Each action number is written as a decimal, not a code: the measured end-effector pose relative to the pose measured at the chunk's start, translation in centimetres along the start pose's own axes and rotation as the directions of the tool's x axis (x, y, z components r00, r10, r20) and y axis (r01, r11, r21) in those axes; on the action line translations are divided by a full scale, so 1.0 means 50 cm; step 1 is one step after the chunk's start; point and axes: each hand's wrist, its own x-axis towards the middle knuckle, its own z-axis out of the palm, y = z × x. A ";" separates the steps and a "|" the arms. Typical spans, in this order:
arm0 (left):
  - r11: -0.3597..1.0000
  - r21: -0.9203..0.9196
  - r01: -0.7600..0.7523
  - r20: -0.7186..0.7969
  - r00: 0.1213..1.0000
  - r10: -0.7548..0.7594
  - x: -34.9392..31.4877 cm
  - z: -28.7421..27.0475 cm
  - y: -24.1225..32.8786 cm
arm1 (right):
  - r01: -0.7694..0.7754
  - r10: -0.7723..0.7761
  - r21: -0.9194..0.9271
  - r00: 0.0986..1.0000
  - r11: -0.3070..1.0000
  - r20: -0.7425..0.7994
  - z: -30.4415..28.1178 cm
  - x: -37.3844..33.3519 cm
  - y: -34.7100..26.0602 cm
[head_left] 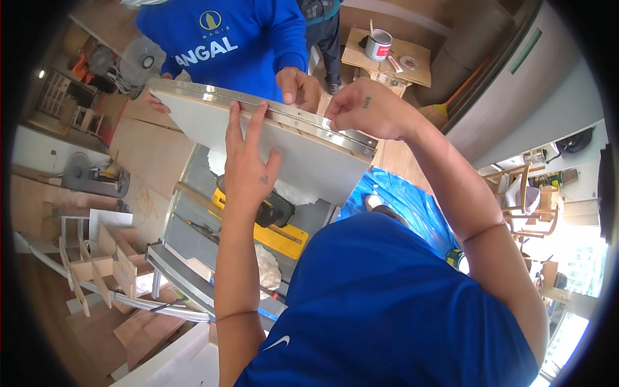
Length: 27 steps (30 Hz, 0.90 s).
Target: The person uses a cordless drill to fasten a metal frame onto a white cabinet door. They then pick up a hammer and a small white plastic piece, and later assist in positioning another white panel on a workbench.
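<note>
A pale grey panel [271, 147] stands on edge in front of me, with a long metal strip hinge [213, 94] with small holes lying along its top edge. My left hand [250, 164] rests against the panel with its fingers stretched out, two fingertips touching the hinge. Over the hinge's right part, my right hand [373, 111] has thumb and fingers pinched together; whatever is between them is too small or hidden to make out. Across from me, a co-worker in a blue shirt [238, 42] has one hand [298, 87] by the hinge's middle and the other at the panel's left end.
Below the panel lie a yellow tool [284, 240] and a black power tool [277, 209], on a grey surface. Blue sheeting [412, 203] covers floor at right. An open can [378, 45] stands on a cardboard-topped box. A fan [140, 61] and wooden pieces [106, 261] are at left.
</note>
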 end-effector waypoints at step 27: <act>0.998 -0.035 0.048 0.002 0.999 -0.048 -0.080 0.034 0.102 | -0.081 0.089 0.199 0.995 0.977 -0.034 0.022 -0.077 -0.001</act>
